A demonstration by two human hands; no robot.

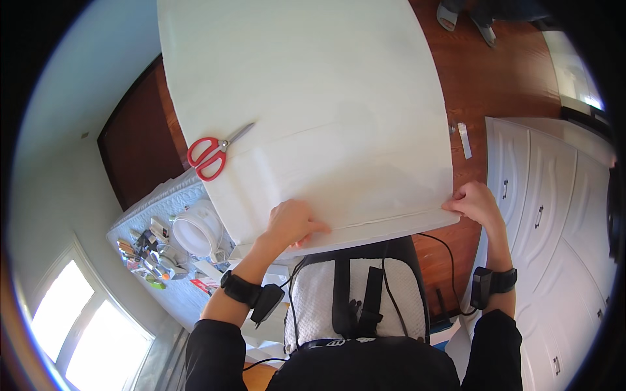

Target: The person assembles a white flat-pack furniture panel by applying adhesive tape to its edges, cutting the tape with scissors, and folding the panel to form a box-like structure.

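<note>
A large white sheet (313,78) spreads out in front of me, its surface faintly wrinkled. Along its near edge runs a narrow folded strip (385,225) with a crease above it. My left hand (291,221) is at this edge, left of the middle, fingers curled over it and one finger stretched along the fold. At the near right corner my right hand (475,201) pinches the edge between thumb and fingers. Scissors (218,153) with red handles lie on the left side of the sheet, blades partly apart and pointing away to the right.
On the left, a bed-like surface (189,303) bears a white bucket-like container (197,229) and several small items. White cabinets (535,195) stand at the right. A white strip (464,140) lies on the wooden floor (476,78). Another person's feet (466,19) show at the far right.
</note>
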